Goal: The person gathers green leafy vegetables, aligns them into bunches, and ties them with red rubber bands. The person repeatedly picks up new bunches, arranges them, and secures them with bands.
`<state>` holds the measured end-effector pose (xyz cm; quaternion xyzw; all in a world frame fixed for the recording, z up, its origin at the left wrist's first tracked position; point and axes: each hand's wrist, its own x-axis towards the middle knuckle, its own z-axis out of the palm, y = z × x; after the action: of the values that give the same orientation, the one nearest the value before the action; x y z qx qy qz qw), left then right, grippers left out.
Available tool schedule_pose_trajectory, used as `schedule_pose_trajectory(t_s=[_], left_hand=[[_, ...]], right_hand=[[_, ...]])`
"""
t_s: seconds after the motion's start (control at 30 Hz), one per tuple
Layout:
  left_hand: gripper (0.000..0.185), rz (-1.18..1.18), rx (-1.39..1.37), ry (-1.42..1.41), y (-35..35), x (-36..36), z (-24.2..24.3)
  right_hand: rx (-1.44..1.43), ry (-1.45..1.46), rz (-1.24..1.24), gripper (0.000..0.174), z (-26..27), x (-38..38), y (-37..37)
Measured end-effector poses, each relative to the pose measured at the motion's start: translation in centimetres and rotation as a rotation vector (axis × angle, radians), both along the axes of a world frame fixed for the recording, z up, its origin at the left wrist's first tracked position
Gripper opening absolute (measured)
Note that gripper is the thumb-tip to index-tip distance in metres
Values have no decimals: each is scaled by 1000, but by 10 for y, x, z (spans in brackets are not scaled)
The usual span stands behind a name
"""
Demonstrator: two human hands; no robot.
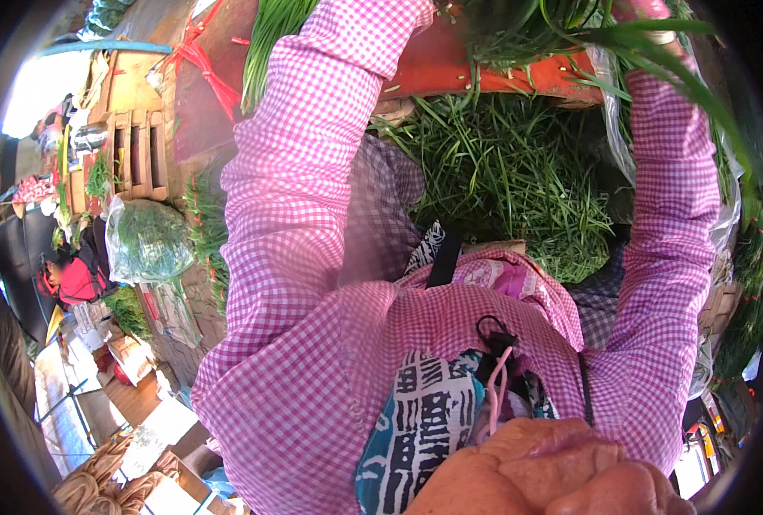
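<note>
My left hand is out of view past the top edge; its pink checked sleeve (349, 38) reaches up beside a bunch of long green leaves (275, 45). At the top right, only the wrist and a pink part of my right hand (645, 11) show, behind blurred long leaves. Its fingers are hidden, so its hold cannot be told. Between the arms, more long green leaves (523, 29) lie over a red work surface (426, 61). Below that surface, a heap of loose cut green leaves (504, 167) lies in front of my body.
Red ties (204, 64) lie on a board at the upper left. Farther left are a wooden pallet (140, 154), a clear plastic bag of greens (150, 241) and tied green bunches (208, 238). Another person (79, 277) in red and black is at the far left. Clear plastic (619, 129) hangs beside my right sleeve.
</note>
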<state>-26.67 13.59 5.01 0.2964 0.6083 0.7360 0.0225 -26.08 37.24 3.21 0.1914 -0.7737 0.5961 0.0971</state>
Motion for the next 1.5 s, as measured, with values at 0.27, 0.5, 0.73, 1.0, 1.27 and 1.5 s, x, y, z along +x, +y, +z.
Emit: schedule_pose_trajectory(t_s=[0.27, 0.5, 0.73, 1.0, 1.27, 1.5], left_hand=[[44, -83, -63, -8, -5, -31, -5], [44, -106, -71, -18, -8, -24, 3], [44, -106, -78, -4, -11, -22, 7], [43, -65, -93, 18, -28, -34, -9], [67, 226, -241, 359, -54, 26, -17], [128, 565, -411, 399, 62, 52, 8]], right_hand=[[24, 62, -30, 26, 11, -8, 1], [46, 133, -41, 24, 30, 3, -12], [47, 187, -57, 23, 41, 12, -15], [70, 274, -74, 21, 51, 15, -18], [119, 412, -107, 20, 64, 20, -26], [401, 721, -239, 19, 74, 7, -45]])
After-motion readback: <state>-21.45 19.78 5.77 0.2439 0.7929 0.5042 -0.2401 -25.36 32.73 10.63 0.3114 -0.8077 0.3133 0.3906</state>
